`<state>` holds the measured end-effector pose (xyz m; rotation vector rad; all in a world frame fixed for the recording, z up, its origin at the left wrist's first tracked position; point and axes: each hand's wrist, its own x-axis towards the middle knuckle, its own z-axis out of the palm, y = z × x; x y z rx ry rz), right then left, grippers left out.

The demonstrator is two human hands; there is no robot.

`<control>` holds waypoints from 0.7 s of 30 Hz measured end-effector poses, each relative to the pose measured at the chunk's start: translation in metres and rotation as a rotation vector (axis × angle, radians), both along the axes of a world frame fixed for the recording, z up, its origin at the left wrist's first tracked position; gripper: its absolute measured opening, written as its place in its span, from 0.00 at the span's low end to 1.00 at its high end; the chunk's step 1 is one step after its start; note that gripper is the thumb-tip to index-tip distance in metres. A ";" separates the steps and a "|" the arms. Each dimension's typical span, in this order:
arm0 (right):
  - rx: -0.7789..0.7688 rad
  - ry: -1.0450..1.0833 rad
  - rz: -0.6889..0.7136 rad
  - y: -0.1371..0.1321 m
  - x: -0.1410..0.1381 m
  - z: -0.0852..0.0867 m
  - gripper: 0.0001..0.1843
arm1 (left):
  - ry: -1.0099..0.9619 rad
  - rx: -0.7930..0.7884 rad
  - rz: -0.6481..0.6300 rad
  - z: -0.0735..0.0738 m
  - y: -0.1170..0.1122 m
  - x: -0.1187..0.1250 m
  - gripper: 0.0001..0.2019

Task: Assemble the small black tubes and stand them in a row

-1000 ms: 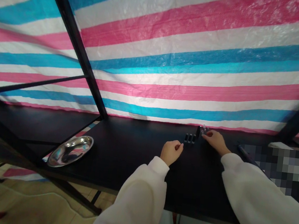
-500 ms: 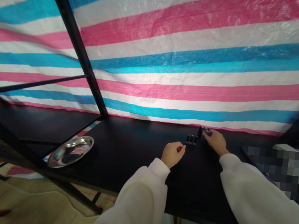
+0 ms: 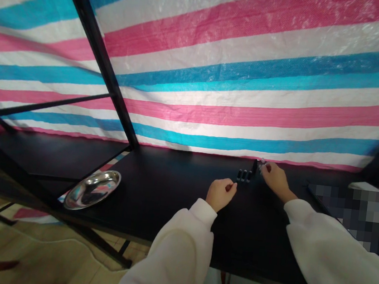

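Three small black cylinders [image 3: 243,175] with pale ends stand or lie in a short row on the black table [image 3: 171,181]. My left hand [image 3: 220,194] is closed just to the near left of the row, its fingertips pressed together; whatever they may hold is hidden. Farther back, my right hand [image 3: 276,179] pinches at some small clear, shiny pieces [image 3: 261,163], too small to name, beside an upright black object [image 3: 255,166]. Whether that hand grips one of these pieces or only touches them, I cannot tell.
An oval metal dish [image 3: 93,190] sits at the left near the table's front edge. Black frame bars [image 3: 100,54] rise on the left. Striped plastic sheeting [image 3: 247,116] hangs behind the table. At the right lies a blurred-out area with a white object [image 3: 364,186].
My right hand has shifted slightly to the right, away from the upright black object. My left hand stays closed near the cylinders. The whole view has moved a little.
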<state>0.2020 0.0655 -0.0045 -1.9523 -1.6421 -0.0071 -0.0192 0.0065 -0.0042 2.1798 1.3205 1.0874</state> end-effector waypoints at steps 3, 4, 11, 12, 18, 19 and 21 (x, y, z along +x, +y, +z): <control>0.025 0.029 0.062 -0.002 -0.004 -0.001 0.13 | -0.007 0.003 -0.009 0.000 0.000 0.000 0.16; 0.027 0.028 0.070 -0.002 -0.005 -0.002 0.13 | -0.010 0.003 -0.011 0.000 0.000 0.000 0.16; 0.035 -0.004 0.109 0.009 -0.008 -0.006 0.13 | 0.000 -0.011 0.003 0.002 -0.001 0.000 0.16; 0.034 -0.009 0.118 0.011 -0.008 -0.007 0.13 | 0.001 -0.012 0.008 0.002 -0.001 0.000 0.16; -0.014 -0.072 0.138 0.018 -0.009 -0.012 0.11 | 0.007 0.007 0.002 0.000 0.000 0.000 0.16; -0.017 -0.078 0.137 0.018 -0.009 -0.012 0.11 | 0.005 0.010 0.002 -0.001 0.001 0.000 0.16; -0.017 -0.084 0.132 0.018 -0.010 -0.011 0.11 | 0.001 0.014 -0.001 -0.001 0.001 0.000 0.16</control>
